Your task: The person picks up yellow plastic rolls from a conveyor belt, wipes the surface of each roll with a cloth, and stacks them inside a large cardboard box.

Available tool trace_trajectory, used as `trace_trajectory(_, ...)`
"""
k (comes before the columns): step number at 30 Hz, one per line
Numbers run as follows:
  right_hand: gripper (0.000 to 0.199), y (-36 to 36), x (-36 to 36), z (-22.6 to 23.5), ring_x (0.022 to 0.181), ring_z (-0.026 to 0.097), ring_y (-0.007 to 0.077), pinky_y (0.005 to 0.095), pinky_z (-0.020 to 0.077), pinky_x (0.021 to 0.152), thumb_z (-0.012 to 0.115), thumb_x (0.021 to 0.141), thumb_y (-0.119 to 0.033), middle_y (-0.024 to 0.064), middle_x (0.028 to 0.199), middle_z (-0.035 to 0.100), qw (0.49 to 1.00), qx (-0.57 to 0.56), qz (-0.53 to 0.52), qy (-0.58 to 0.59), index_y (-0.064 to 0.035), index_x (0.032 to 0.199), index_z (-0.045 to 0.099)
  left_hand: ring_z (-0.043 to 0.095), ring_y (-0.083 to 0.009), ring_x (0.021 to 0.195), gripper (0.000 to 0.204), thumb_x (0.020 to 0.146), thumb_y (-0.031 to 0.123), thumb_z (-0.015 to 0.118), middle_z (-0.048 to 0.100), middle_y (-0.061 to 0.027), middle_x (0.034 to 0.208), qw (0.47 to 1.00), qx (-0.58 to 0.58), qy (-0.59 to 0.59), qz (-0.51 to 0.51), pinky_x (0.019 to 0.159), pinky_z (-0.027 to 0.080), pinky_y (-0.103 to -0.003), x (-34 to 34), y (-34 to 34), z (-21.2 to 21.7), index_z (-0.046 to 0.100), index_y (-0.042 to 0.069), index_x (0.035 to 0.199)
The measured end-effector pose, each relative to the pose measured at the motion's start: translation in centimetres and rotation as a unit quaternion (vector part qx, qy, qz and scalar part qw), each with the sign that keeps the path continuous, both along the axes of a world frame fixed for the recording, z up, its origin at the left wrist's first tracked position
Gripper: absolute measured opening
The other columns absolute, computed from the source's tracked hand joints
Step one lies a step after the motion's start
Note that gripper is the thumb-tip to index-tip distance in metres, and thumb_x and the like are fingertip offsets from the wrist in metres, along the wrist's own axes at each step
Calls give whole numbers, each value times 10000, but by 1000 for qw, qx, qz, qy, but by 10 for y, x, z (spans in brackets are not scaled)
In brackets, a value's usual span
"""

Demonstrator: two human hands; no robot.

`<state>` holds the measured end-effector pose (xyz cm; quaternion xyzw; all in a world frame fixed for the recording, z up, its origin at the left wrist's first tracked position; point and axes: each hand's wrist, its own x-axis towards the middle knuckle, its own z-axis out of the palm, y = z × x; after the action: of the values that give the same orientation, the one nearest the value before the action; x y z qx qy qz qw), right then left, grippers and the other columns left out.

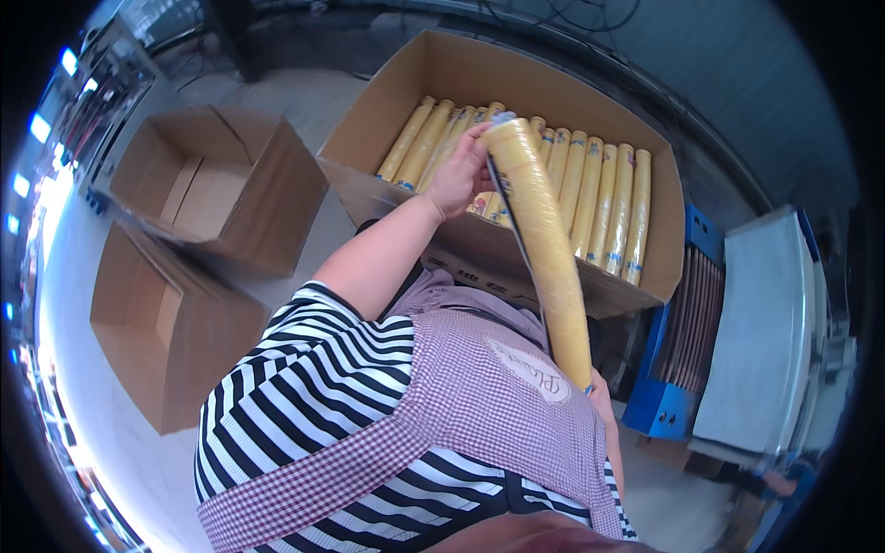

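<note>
Roll: long yellow wrapped roll (544,249), held above the near wall of the big carton (387,120); long axis runs from top end over the carton down toward the person's right hip.
Left hand (458,175): fingers pinching the roll's top end wrap.
Right hand (601,398): at the roll's bottom end, mostly hidden; grip unclear.
Carton contents: row of yellow rolls (590,198), lying parallel.
Left side: two empty cartons (217,189).

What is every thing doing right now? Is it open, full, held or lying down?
Yellow roll: lifted, tilted, held at both ends.
Left hand: gripping the roll's top end.
Right hand: at the roll's bottom end, mostly hidden.
Big box: open, holding a row of yellow rolls lying side by side.
Two small boxes: open, nothing seen inside.
</note>
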<state>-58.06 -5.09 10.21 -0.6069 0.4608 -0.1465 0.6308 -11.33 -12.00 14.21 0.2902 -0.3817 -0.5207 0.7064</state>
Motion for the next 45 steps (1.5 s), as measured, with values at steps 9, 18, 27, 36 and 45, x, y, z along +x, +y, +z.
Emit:
trace_trajectory(9, 688, -26, -20, -6, 1064, 618, 136, 313, 456, 980, 888, 622, -62, 17, 1176, 668, 978, 167, 106, -57, -30, 1258, 627, 575, -122, 1016, 656, 884, 300, 755, 575, -33, 1124, 973, -84, -214, 3, 868, 505, -295, 6, 46, 31, 374, 155, 1397)
trace_trajectory(18, 714, -30, -38, -7, 1053, 641, 162, 311, 463, 974, 871, 600, -93, 51, 1175, 675, 960, 237, 103, -104, -4, 1262, 620, 591, -132, 1028, 541, 922, 272, 714, 592, -41, 1127, 973, 28, -218, -73, 890, 507, -309, 31, 58, 11, 424, 57, 1325)
trace_trajectory(27, 813, -66, 48, 51, 949, 693, 252, 345, 571, 838, 847, 691, -234, 191, 1087, 664, 919, 285, 93, -254, 67, 1337, 456, 669, -284, 1016, 765, 946, 331, 650, 620, -207, 1204, 936, 240, -168, 193, 880, 548, -424, 54, 16, -35, 192, 83, 1506)
trace_trajectory(36, 589, -160, 231, 16, 978, 655, 331, 427, 570, 839, 586, 935, -353, 241, 1134, 604, 931, 250, 22, -265, 33, 1347, 417, 636, -338, 991, 372, 992, 376, 419, 705, -112, 1007, 542, 244, -795, 116, 853, 447, -489, 99, 60, -77, 715, 151, 1011)
trace_trajectory(45, 813, -192, 325, -37, 1311, 482, 395, 491, 377, 1099, 646, 907, -481, 253, 1416, 500, 949, -45, 201, 239, -15, 1497, 338, 636, -321, 991, 359, 1006, 370, 411, 705, -90, 996, 554, 230, -791, 122, 857, 425, -489, 97, 65, -77, 714, 180, 1023)
